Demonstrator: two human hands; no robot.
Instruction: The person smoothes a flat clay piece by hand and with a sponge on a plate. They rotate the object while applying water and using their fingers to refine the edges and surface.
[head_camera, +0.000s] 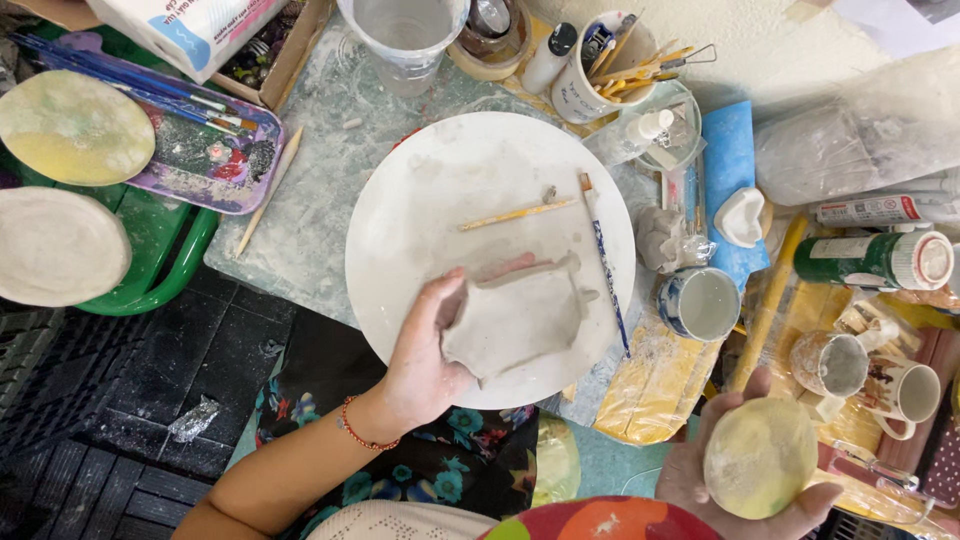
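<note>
Clay slab (518, 318) in left hand (425, 360)

bare arms, red bead bracelet (357, 430) on left wrist, floral top (460, 460)

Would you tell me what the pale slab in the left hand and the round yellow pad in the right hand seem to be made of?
The slab looks like unfired grey clay: matte, with soft uneven edges. The pad is probably sponge: yellowish, finely pitted, though its softness cannot be confirmed.

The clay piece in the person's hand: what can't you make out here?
- Head view: the clay piece shows one face; the left hand covers its near edge.
- The right hand is mostly hidden by its round yellow sponge.
- The mug print is too small.
</note>
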